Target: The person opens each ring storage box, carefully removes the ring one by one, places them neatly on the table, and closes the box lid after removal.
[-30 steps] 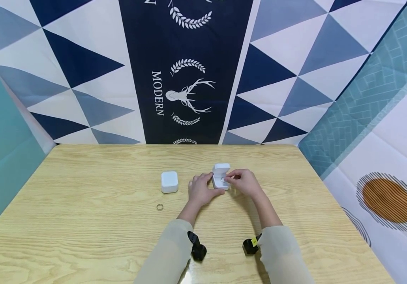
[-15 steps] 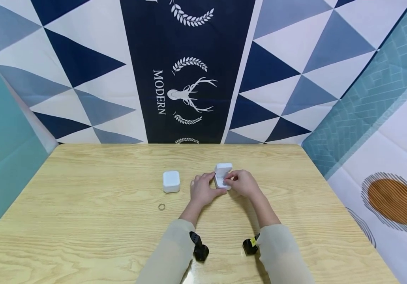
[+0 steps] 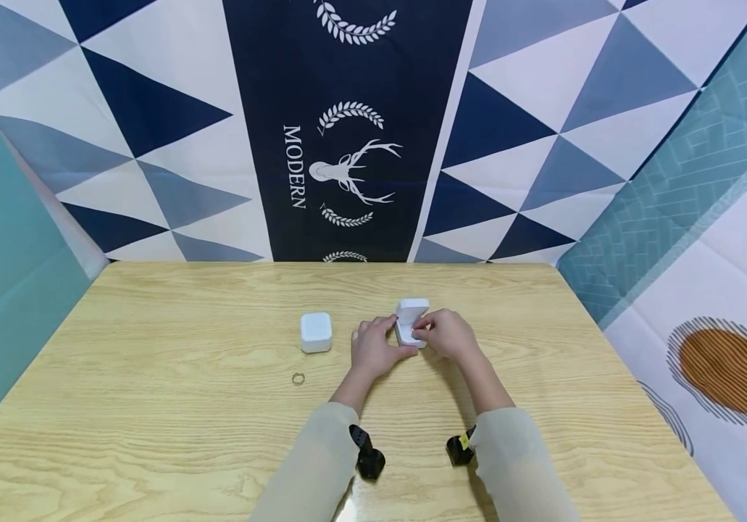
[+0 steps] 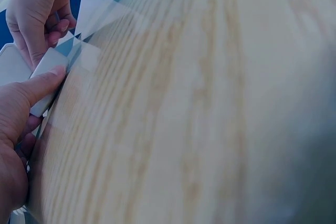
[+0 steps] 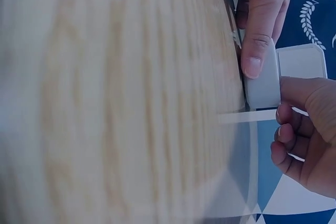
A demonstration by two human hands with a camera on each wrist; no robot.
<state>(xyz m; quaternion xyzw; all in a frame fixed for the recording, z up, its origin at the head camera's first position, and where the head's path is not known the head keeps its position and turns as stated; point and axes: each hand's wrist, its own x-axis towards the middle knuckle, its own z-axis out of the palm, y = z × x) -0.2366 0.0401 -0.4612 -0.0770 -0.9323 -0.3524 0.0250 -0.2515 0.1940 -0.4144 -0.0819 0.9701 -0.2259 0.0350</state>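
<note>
A small white ring box stands on the table with its lid raised. My left hand grips the base from the left, its thumb along the near side. My right hand reaches in from the right, thumb and forefinger pinched together inside the box. The ring at those fingertips is hidden from every view now. In the right wrist view the box's base shows between both hands, with the lid behind. A loose ring lies on the table left of my left forearm.
A second white box, lid down, stands left of my hands. The wooden table ends at a patterned cloth backdrop. Black wrist cameras hang by both sleeves.
My right fingertips have sunk slightly deeper into the box, and the ring seen at them a second ago is now covered. My left hand keeps its grip. The head view has shifted slightly.
</note>
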